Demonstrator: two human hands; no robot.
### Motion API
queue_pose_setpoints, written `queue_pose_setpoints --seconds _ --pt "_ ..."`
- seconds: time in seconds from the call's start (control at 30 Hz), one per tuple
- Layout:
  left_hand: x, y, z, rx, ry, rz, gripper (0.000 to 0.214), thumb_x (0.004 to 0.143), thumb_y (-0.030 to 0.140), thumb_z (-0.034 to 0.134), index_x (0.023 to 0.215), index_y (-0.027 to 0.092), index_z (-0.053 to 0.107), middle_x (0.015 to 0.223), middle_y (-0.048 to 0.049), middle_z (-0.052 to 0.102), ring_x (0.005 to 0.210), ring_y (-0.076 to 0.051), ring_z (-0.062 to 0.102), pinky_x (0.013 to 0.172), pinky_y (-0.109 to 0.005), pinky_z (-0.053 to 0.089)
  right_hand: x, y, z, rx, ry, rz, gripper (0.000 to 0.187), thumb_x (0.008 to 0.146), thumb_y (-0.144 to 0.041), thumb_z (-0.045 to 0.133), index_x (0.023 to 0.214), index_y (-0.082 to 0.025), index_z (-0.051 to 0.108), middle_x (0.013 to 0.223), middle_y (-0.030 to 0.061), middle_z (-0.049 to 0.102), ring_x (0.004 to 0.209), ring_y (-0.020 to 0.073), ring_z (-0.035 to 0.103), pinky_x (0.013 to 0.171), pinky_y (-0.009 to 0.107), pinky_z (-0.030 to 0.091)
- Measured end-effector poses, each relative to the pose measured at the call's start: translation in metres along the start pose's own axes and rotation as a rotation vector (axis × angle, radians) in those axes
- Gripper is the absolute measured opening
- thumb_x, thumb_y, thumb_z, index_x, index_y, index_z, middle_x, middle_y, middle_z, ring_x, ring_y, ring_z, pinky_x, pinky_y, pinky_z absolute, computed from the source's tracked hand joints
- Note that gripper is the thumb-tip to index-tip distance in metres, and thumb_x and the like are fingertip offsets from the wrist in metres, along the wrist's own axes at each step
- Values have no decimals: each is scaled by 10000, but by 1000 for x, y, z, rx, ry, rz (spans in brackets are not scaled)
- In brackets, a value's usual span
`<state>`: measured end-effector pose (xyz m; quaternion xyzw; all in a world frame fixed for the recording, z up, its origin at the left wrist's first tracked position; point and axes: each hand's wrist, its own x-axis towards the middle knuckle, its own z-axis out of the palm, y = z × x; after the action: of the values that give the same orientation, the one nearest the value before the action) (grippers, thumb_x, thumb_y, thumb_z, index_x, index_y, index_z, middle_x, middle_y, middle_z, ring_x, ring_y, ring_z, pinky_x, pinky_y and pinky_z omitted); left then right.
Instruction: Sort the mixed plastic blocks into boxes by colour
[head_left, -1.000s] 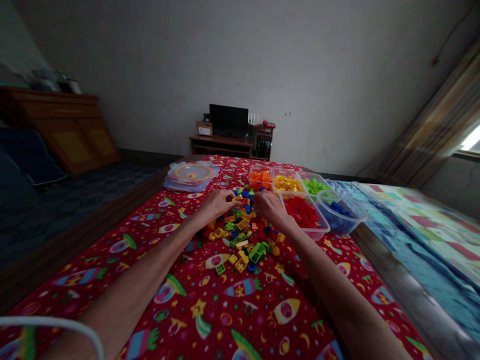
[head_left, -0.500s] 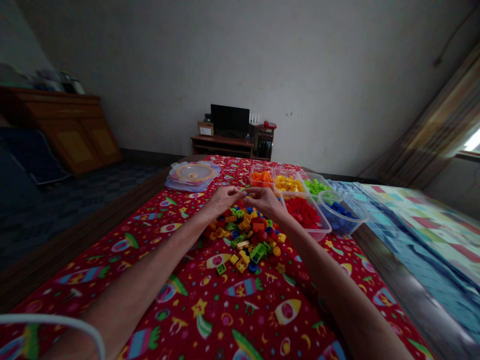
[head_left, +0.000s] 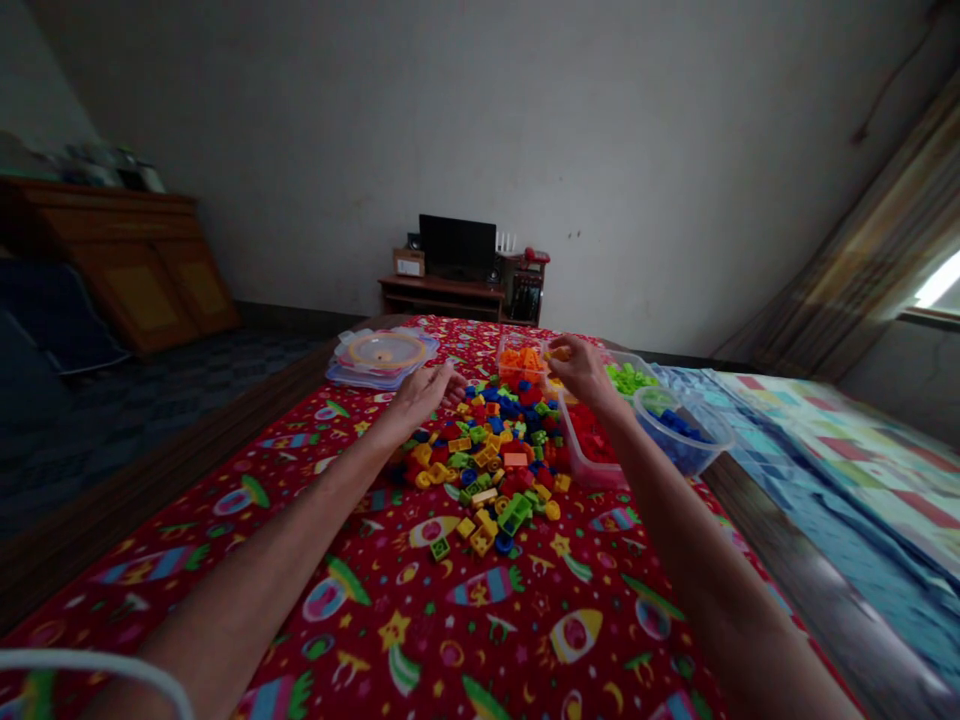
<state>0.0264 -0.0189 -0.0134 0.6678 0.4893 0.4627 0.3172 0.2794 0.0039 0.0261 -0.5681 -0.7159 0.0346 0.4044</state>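
We've R hand (head_left: 581, 368) pinching sm. yellow plastic piece (head_left: 560, 353), far right; L hand (head_left: 424, 394) uncurled, left of multicoloured plastic-brick pile (head_left: 495, 450)

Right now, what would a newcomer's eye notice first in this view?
The heap of bright mixed blocks on the red patterned cloth would probably catch it first. Beyond it and to the right, clear tubs, each holding mainly one colour, stand out, partly hidden by the right hand.
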Motion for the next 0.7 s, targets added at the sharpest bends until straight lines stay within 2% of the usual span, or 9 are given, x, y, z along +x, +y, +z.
queue_pose_setpoints --seconds 0.07,0.13,0.23,0.33,0.43,0.5,0.57,0.63,0.7 --pt "2 -3 -1 69 1 26 574 871 586 324 787 134 667 731 -82 705 661 -194 654 628 -305 521 21 17 -10 -138 7 44 364 751 -127 522 1098 -110 631 934 118 698 858 210 649 765 317 491" --pt "-1 -1 3 177 -4 114 526 897 521 309 800 147 665 745 -73 704 684 -188 652 662 -302 518 35 29 -17 -259 -30 66 398 748 -136 539 1133 -77 619 1046 173 678 963 244 634 837 341 476" --pt "-12 13 20 403 -75 382 414 928 406 336 831 173 664 828 -60 701 796 -180 641 772 -298 496 35 36 -20 -346 -33 28 396 764 -168 542 1141 -85 629 1120 186 659 1048 262 609 911 357 449" --pt "-34 37 45 490 -260 638 315 941 345 399 950 170 662 979 -72 684 946 -182 614 866 -298 463 16 30 -18 -284 1 -41 344 799 -192 500 1092 -120 666 1034 143 702 962 234 648 866 334 472" --pt "-63 59 71 482 -563 835 266 929 358 477 1000 172 653 1034 -72 678 1024 -186 589 932 -303 433 -9 19 -17 -155 -48 -74 304 815 -210 487 1017 -136 701 895 98 734 815 196 683 735 276 498" --pt "-84 67 85 474 -739 948 249 916 368 510 1025 190 647 1103 -66 665 1101 -187 553 989 -299 396 -22 12 -18 -75 -91 -64 297 822 -202 470 983 -143 713 824 77 739 747 174 687 669 245 493" --pt "-102 66 95 552 -837 1025 241 899 389 535 1030 217 642 1128 -50 658 1174 -210 507 1049 -344 340 -29 7 -21 -25 -119 -64 294 823 -188 460 951 -144 721 784 72 736 711 163 686 638 229 484" --pt "-113 58 98 655 -833 1055 274 891 392 544 1105 231 605 1186 -40 636 1225 -226 468 1095 -396 276 -33 3 -24 -14 -121 -87 278 820 -185 471 916 -146 729 770 75 734 708 163 685 632 226 476" --pt "-115 47 95 754 -759 1057 295 898 367 535 1167 248 566 1241 -40 606 1254 -225 444 1111 -420 238 -34 0 -26 -24 -110 -108 258 820 -187 485 886 -147 731 772 79 730 723 167 684 634 226 468"
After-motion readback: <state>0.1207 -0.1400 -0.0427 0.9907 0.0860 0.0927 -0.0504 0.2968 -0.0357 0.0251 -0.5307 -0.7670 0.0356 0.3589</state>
